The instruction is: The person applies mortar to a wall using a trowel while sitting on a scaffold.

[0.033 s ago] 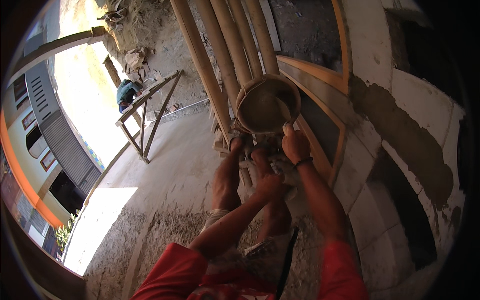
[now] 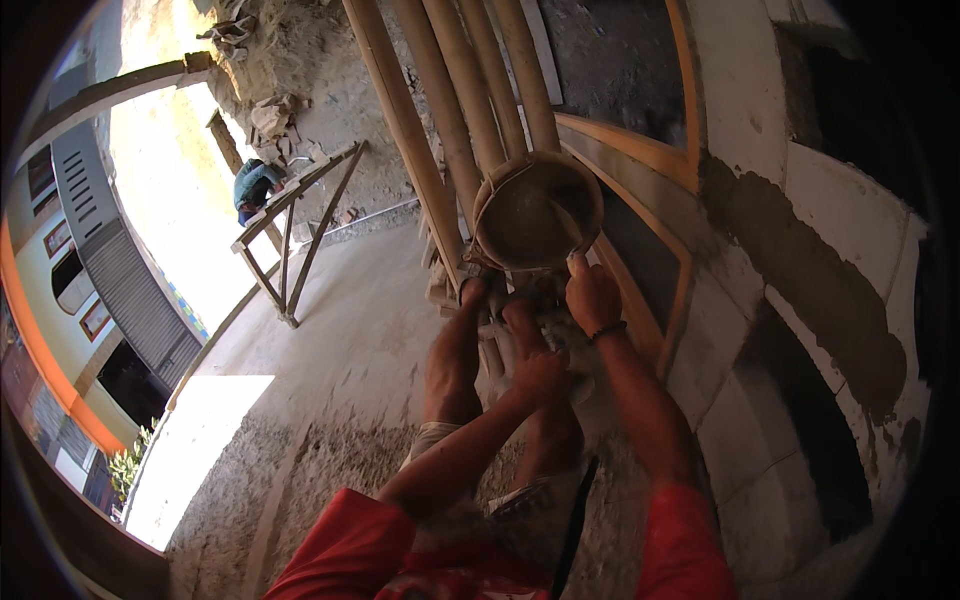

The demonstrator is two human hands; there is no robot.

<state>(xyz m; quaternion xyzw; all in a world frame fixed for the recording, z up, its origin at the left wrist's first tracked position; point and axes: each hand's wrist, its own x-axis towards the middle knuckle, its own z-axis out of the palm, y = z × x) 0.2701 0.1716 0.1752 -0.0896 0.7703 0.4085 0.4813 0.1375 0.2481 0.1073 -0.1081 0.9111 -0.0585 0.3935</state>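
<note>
Mortar-stained round grey bucket (image 2: 537, 210) stood on the floor against bamboo poles (image 2: 440, 110). Right hand (image 2: 592, 295) pinched its rim; left hand (image 2: 540, 372) hung below, its grip unclear.

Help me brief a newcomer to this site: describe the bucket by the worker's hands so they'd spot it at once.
Find the bundle of bamboo poles leaning beside the block wall. At their foot sits the bucket, just beyond the right hand. It is the only round, open-topped, mortar-smeared vessel there.

Mortar-caked matt bucket (image 2: 537, 210), smooth bamboo poles (image 2: 440, 110), rough concrete floor (image 2: 330, 340), wooden trestle (image 2: 295, 225)
</note>
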